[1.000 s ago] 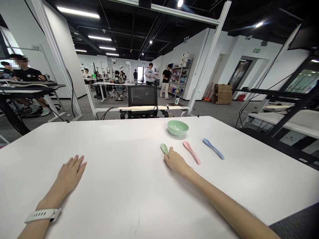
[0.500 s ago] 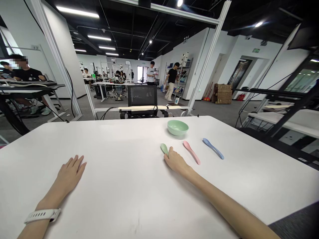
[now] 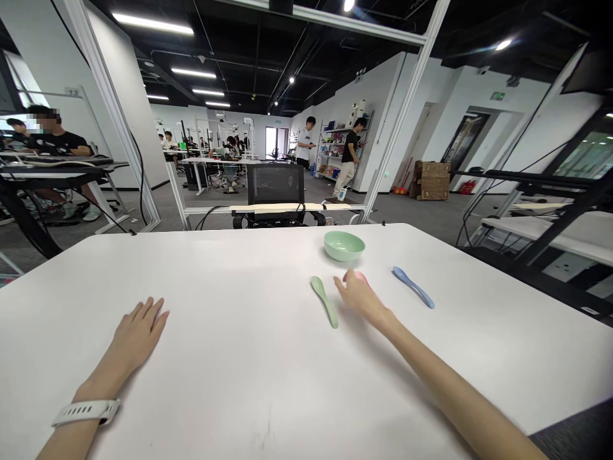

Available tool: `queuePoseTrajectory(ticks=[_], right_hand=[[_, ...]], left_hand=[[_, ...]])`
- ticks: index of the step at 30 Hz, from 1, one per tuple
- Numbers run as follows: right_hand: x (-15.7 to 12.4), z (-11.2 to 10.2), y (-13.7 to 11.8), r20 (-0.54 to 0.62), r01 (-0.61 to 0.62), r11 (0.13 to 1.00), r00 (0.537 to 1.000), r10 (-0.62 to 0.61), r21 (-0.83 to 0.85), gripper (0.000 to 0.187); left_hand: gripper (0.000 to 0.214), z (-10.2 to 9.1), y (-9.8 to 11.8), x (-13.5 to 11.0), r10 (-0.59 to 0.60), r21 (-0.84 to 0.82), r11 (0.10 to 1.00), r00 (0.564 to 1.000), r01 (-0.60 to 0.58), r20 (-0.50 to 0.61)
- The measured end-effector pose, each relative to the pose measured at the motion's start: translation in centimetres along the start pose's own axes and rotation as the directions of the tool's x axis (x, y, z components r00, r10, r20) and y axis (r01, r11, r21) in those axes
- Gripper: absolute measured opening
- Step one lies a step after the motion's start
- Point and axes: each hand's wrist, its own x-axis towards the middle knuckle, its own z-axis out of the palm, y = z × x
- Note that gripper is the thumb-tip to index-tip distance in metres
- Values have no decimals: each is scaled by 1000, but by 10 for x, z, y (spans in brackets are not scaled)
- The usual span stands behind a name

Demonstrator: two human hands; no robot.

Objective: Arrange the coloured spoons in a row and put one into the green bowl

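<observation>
My right hand (image 3: 360, 296) lies over the pink spoon (image 3: 359, 276), and only the spoon's far tip shows past my knuckles. The fingers are drawn together around it, low on the white table (image 3: 249, 358). A green spoon (image 3: 324, 301) lies free just left of that hand. To the right is a blue spoon (image 3: 413, 287). A pale green bowl (image 3: 343, 245) stands just beyond the spoons. My left hand (image 3: 137, 331) rests flat and open on the table at the left, holding nothing, with a white band on the wrist.
A black chair (image 3: 275, 185) stands behind the table's far edge, inside a white metal frame. People stand and sit at desks farther back. A dark rack (image 3: 550, 217) stands to the right.
My right hand has left the green spoon, which now lies fully visible, and moved right onto the pink spoon. My left hand has not moved. People in the background walked right.
</observation>
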Motion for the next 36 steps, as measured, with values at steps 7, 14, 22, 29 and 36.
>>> queuePoseTrajectory(ticks=[7, 14, 22, 29, 36], right_hand=[[48, -24, 90, -283, 151, 989, 948, -143, 3, 42], [67, 14, 163, -174, 310, 951, 935, -309, -22, 51], [72, 32, 173, -189, 250, 954, 957, -218, 168, 47], [81, 37, 182, -188, 247, 952, 959, -213, 181, 41], [84, 40, 185, -173, 229, 953, 965, -196, 200, 44]], left_hand=[[87, 3, -2, 1, 0, -6, 1000, 1000, 0, -8], [86, -8, 7, -6, 6, -6, 1000, 1000, -6, 18], [71, -25, 20, -15, 10, -10, 1000, 1000, -10, 21], [67, -25, 23, -20, -4, 1, 1000, 1000, 4, 24], [68, -26, 23, -20, -3, -4, 1000, 1000, 3, 27]])
